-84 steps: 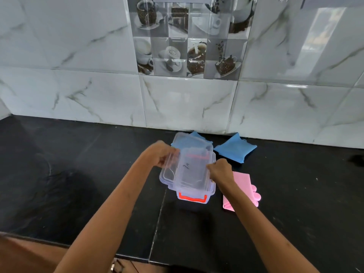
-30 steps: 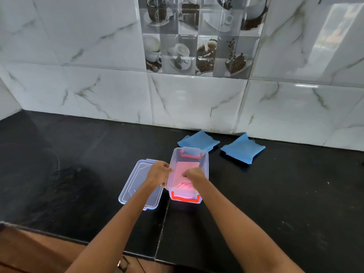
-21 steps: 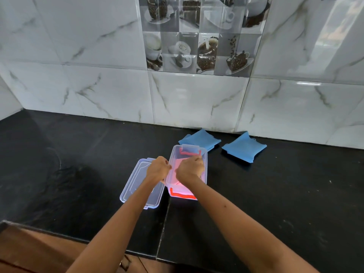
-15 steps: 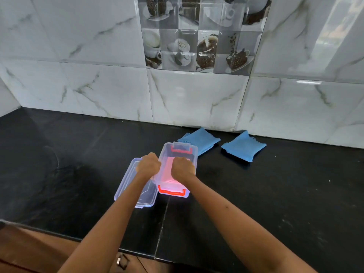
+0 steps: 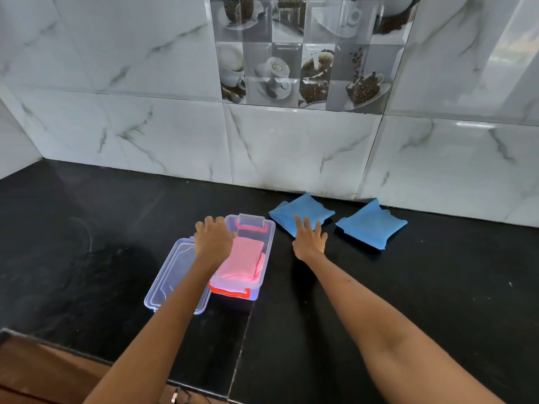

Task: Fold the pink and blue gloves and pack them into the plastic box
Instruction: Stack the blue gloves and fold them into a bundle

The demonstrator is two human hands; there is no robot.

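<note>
A clear plastic box [image 5: 269,243] with red latches stands on the black counter, lid off. A folded pink glove [image 5: 242,262] lies inside it. My left hand [image 5: 214,237] rests on the box's left rim, fingers curled over the edge. My right hand [image 5: 309,239] hovers to the right of the box with fingers spread, its fingertips at the near edge of a folded blue glove [image 5: 302,212]. A second folded blue glove [image 5: 370,224] lies further right, near the wall.
The clear lid [image 5: 172,277] lies flat against the box's left side, partly under my left forearm. A marble-tiled wall runs close behind the blue gloves. The black counter's [image 5: 408,301] front edge is near the bottom left.
The lid came off and went to the left of the box, and the pink glove went in. My right hand has left the box and moved right to the nearer blue glove.
</note>
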